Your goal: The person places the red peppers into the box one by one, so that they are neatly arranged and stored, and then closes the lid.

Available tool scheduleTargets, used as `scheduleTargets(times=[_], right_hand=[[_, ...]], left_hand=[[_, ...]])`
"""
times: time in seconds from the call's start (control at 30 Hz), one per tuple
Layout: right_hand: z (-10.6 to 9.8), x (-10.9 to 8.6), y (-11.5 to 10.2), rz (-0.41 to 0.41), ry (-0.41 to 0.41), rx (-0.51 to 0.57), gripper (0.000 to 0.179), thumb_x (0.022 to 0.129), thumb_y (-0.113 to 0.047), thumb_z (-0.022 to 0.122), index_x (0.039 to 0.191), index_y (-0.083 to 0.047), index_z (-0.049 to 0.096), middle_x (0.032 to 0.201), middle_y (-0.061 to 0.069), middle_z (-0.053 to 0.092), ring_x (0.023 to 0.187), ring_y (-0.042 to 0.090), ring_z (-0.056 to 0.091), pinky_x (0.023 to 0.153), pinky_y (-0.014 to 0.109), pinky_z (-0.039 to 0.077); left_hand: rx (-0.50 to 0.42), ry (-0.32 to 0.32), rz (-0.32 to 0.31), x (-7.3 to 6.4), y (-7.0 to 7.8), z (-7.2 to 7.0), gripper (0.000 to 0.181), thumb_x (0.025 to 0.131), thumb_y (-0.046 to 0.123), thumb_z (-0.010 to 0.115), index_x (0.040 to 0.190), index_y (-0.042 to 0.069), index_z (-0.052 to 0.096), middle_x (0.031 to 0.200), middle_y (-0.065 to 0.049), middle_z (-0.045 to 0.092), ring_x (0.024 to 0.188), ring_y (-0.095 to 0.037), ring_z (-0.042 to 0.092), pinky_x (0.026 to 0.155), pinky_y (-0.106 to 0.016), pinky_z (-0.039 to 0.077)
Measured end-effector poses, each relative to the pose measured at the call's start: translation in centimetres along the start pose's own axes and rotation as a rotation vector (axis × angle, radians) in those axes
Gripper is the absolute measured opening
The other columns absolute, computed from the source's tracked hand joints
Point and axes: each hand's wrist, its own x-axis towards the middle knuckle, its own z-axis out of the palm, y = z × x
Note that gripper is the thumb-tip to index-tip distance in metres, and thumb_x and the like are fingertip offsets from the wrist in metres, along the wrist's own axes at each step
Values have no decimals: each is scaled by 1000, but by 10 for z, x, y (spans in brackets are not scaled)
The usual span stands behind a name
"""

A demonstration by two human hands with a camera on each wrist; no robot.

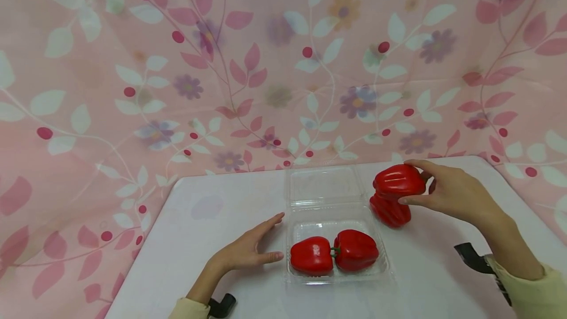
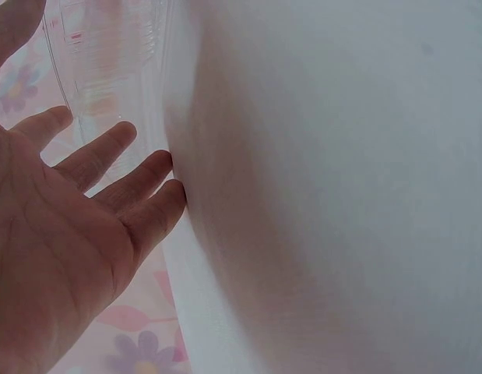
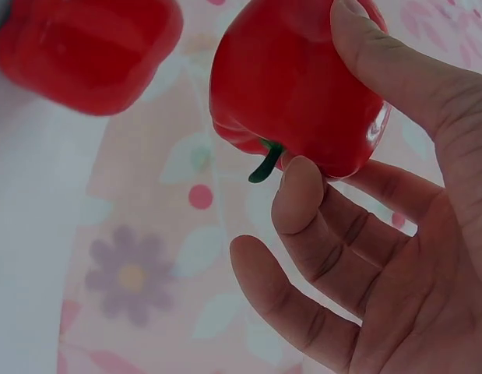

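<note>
My right hand pinches a red bell pepper between thumb and fingers; its green stem shows in the right wrist view. Below that pepper in the head view, another red bell pepper lies on the table, right of the clear plastic clamshell box. Inside the box's base are two red bell peppers, a left one and a right one, stems facing each other. My left hand is beside the box's left side, fingers extended and holding nothing; in the left wrist view its fingertips reach near the tabletop.
The box's transparent lid lies folded back toward the far edge of the white table. A pink floral cloth hangs behind the table. Each wrist wears a black strap mount, such as the right one.
</note>
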Motion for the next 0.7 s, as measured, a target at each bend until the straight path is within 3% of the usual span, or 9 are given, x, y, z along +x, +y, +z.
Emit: scheduleTargets(times=[0.7], right_hand=[[22, 17, -53, -14, -59, 69, 92, 67, -70, 77, 138, -16, 54, 99, 4, 65, 75, 16, 56, 53, 28, 46]], left_hand=[[-7, -2, -6, 0, -1, 0, 92, 84, 57, 69, 158, 31, 20, 157, 4, 34, 142, -19, 33, 110, -58, 31]])
